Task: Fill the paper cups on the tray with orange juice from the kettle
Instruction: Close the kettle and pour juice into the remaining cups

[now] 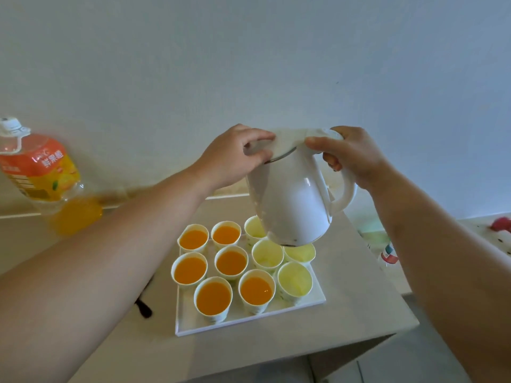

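While six paper cups (pixel 231 262) on the tray (pixel 249 324) already hold orange juice (pixel 213 298), four on its right side look empty. Over those hangs the kettle (pixel 290 194), tilted; the right hand (pixel 354 158) has its grip clamped round the handle (pixel 344 194), and the left hand (pixel 235 158) pinches the lid (pixel 287 139). No stream shows. I'd judge it just past halfway.
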